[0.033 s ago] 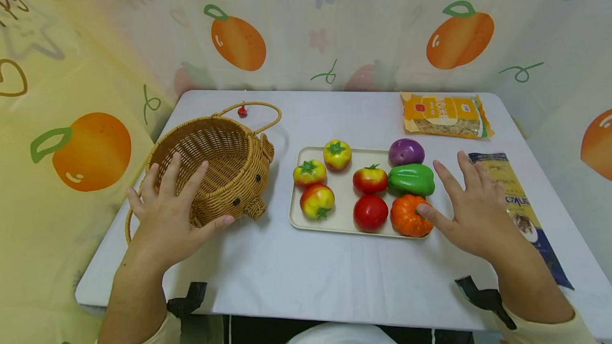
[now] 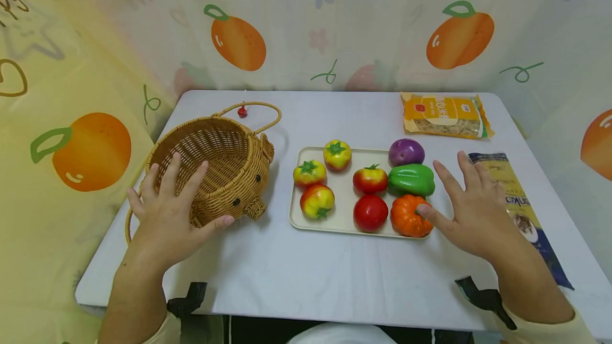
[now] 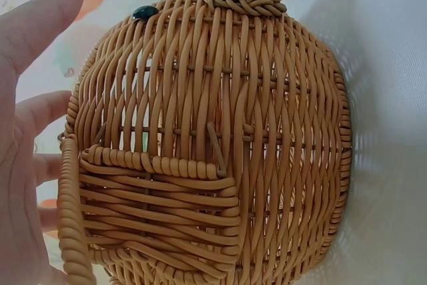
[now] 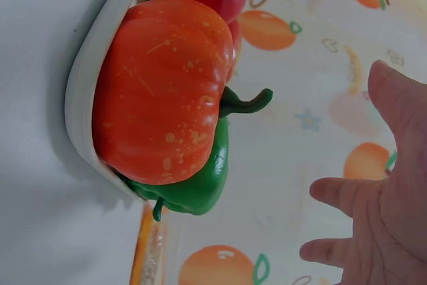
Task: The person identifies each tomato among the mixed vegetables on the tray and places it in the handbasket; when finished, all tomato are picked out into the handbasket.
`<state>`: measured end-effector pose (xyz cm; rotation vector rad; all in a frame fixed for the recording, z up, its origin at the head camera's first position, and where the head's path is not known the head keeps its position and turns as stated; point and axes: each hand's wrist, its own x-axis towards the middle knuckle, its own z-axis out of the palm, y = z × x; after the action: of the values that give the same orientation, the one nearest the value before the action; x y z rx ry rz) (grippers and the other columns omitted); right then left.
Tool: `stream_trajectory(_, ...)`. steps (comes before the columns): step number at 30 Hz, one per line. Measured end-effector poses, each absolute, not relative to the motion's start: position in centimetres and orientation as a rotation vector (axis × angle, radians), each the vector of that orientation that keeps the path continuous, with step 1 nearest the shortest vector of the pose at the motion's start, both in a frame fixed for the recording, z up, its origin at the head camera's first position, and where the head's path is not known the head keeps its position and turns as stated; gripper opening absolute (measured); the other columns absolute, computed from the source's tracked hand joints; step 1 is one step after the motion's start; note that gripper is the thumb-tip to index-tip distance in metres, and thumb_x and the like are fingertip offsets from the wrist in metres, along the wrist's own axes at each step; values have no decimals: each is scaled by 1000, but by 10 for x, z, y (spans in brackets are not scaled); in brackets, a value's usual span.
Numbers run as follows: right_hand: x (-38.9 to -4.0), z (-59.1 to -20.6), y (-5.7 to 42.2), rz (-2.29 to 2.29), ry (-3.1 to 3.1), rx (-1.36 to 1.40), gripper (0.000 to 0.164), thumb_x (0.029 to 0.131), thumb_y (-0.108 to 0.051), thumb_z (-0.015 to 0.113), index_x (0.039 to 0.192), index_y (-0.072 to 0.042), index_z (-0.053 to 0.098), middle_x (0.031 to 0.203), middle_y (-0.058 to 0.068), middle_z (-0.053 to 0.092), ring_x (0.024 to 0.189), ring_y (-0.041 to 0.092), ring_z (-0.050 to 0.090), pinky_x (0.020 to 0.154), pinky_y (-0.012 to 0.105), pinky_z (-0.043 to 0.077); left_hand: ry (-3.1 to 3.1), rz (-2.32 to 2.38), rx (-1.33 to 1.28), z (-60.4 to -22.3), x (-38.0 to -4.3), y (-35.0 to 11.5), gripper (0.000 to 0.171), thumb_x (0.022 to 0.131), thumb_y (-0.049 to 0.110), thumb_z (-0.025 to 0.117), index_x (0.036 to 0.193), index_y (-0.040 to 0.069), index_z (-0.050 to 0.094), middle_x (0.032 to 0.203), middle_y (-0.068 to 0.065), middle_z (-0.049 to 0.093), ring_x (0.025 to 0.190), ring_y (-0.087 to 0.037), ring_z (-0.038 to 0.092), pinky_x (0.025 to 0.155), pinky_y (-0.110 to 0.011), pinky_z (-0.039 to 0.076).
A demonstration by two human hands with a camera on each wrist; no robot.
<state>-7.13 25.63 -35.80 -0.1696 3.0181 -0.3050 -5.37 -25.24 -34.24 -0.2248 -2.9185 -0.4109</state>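
My left hand (image 2: pixel 167 222), fingers spread, hovers over the near side of the woven pig-faced basket (image 2: pixel 239 174) and holds nothing. In the left wrist view its fingers lie beside the basket's rim and handle (image 3: pixel 75 218). To the right, my other hand (image 2: pixel 483 216) is spread above the tray's right end, its thumb overlapping the orange toy pumpkin (image 2: pixel 404 215) in the head view. The right wrist view has that hand (image 4: pixel 393 185) apart from the pumpkin (image 4: pixel 160 91). Beside the pumpkin on the cream tray (image 2: pixel 341 190) lie a green bell pepper (image 2: pixel 411 179) and a red tomato (image 2: pixel 370 213).
Several red-and-yellow toy fruits (image 2: pixel 317 201) also lie on the tray, with a round purple vegetable (image 2: pixel 406 152) at its back right corner. A yellow food packet (image 2: pixel 447 115) is at the table's back right; a blue-and-gold bag (image 2: pixel 516 185) lies partly under the right arm.
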Motion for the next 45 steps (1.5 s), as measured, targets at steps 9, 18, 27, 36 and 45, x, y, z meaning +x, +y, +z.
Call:
stream_trajectory(9,-73,-356,257,-319,3018,-182,100,92,-74,51,166,-23,7,168,23,-17,149,62,-5,105,87,3,-2920,-420,-209,-341,-54,-253,108,77,68,78,163,33,24,173,-11,-3,152,-55,-3,101,-90,-5)
stream_trajectory(18,-79,-352,250,-307,2988,-242,102,90,-73,55,166,-22,10,170,23,-10,150,60,-1,107,86,5,-2934,-412,-200,-338,-53,-256,107,77,68,77,163,32,25,172,-15,1,151,-57,1,101,-90,-2)
stream_trajectory(27,-102,-342,236,-241,2943,-389,103,88,-76,56,165,-20,18,170,24,2,148,59,13,109,84,11,-2924,-463,-199,-343,-48,-265,100,79,64,78,160,24,35,170,-22,8,147,-60,7,104,-87,4)
stream_trajectory(36,-135,-332,212,-218,2860,-505,96,86,-65,69,162,-23,29,168,23,15,148,52,21,108,79,28,-2874,-556,-164,-350,-39,-277,66,88,45,77,141,12,55,159,-31,27,144,-60,13,105,-86,9)
stream_trajectory(45,-171,-329,185,-195,2729,-607,84,91,-53,71,160,-20,35,165,23,26,147,51,28,110,76,31,-2726,-607,-251,-360,-37,-278,46,84,26,82,122,6,66,140,-34,48,135,-63,29,114,-75,18)
